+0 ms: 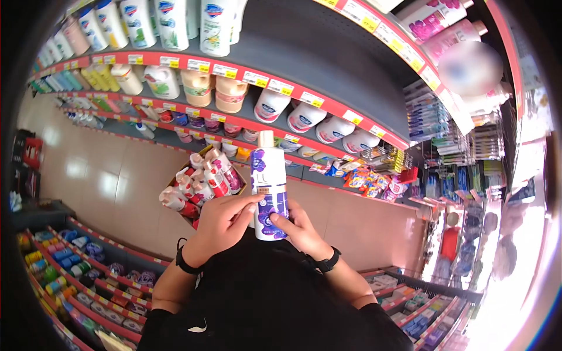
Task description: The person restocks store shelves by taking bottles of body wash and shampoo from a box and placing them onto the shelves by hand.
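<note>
A white shampoo-style bottle [270, 175] with purple flower prints and a pale gold cap stands nearly upright in front of my chest. My right hand [301, 233] is closed around its lower right side, the thumb lying across the front label. From the left, my left hand [224, 225] reaches to the bottle with its index finger stretched out, the tip touching the label near mid-height. The left hand's other fingers are partly hidden; it does not appear to grip the bottle.
Ahead, a shelf unit [246, 69] carries rows of bottles with price tags. A carton [237, 192] of red-and-white pump bottles stands on the tiled floor [111, 169] at left. Toothbrush packs [430, 114] hang at right. Lower shelves [111, 286] flank me behind on both sides.
</note>
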